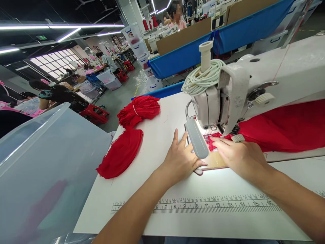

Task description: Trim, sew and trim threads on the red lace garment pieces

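I sit at a white sewing machine [254, 81] on a white table [157, 189]. My left hand [180, 157] lies flat, fingers stretched, on the table just left of the presser foot. My right hand [240, 156] rests with fingers pressed down on a small red lace piece [211, 142] at the needle, over a brown plate [215, 162]. A larger red fabric [286, 128] trails to the right under the machine arm.
A flat pile of red lace pieces [121, 153] and a tied red bundle [139, 110] lie on the table's left. A clear plastic bin [45, 162] stands at the left. A printed ruler [203, 203] runs along the front. Other people work at far stations.
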The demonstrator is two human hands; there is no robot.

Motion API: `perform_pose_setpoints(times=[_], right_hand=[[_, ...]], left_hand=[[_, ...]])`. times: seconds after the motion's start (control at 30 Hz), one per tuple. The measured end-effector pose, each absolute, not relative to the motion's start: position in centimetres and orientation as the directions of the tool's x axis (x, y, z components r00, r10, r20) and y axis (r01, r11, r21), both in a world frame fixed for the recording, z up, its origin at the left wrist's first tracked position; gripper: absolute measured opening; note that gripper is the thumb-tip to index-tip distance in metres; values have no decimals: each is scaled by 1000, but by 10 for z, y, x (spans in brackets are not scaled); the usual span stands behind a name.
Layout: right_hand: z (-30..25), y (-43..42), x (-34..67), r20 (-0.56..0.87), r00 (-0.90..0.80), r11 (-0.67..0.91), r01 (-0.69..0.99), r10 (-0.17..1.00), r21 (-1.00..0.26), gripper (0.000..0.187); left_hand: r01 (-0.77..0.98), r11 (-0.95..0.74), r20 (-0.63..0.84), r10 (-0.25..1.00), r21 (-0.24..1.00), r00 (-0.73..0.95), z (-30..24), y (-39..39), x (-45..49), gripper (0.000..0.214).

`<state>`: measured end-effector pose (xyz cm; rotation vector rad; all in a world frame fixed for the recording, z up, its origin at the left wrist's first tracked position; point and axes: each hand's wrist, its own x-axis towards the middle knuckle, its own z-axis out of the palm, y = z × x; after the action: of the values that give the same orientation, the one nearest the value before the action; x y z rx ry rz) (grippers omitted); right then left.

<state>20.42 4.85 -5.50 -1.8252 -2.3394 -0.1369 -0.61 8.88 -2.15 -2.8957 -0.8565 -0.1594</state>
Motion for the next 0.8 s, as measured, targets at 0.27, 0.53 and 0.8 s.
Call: perform_pose_setpoints(times=[0.27,0.53,0.8], right_hand=[[-51,48,202,162,-235,236,972,958,14,34],[-61,49,202,374,-241,303,946,896,-116,18],[-59,51,200,489,-224,347,921,843,-175,10]], left_hand=[[514,-853,180,493,-93,851,-24,92,-8,36],[458,-884,262,421,-98,869,-22,94,-9,37],[421,-892,309,358,-166,881,-24,91,-2,34]])
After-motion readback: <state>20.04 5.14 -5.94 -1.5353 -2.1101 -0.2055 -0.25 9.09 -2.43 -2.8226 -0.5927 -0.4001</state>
